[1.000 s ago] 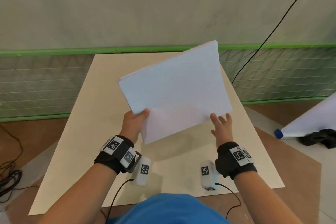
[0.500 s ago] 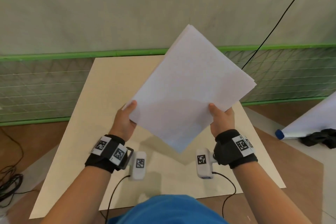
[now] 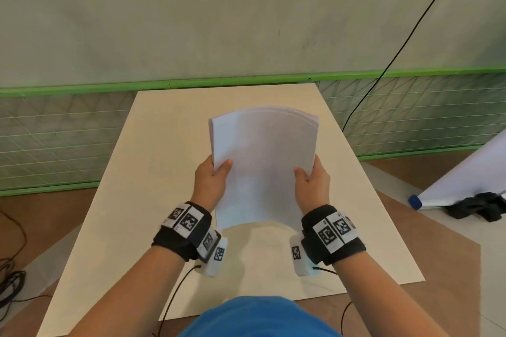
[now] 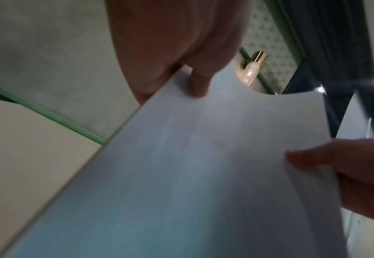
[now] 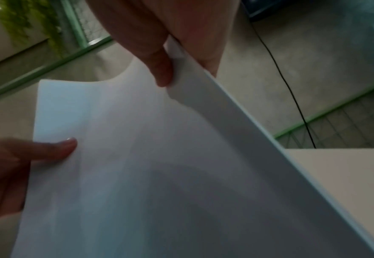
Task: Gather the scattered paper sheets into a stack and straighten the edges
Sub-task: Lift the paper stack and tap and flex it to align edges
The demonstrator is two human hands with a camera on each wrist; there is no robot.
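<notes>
A stack of white paper sheets (image 3: 262, 164) stands upright and slightly bowed over the beige table (image 3: 137, 200), short edge down. My left hand (image 3: 212, 180) grips its left long edge, thumb on the near face. My right hand (image 3: 312, 180) grips the right long edge the same way. In the left wrist view the paper stack (image 4: 181, 174) fills the frame, my left hand (image 4: 188, 69) pinching it with the thumb, and my right hand (image 4: 347, 174) at the far side. In the right wrist view the paper stack (image 5: 159, 165) is pinched by my right hand (image 5: 166, 57), the left hand (image 5: 27, 157) opposite.
A green-framed mesh fence (image 3: 54, 142) runs behind the table below a grey wall. A black cable (image 3: 397, 55) hangs at the right. On the floor at right lie a white roll with a blue cap (image 3: 465, 180) and black cloth (image 3: 476, 205). Cables (image 3: 11, 282) lie at left.
The stack has been turned from a tilted, diagonal hold to upright with its sides vertical. Both hands moved closer together onto the long edges and now grip it.
</notes>
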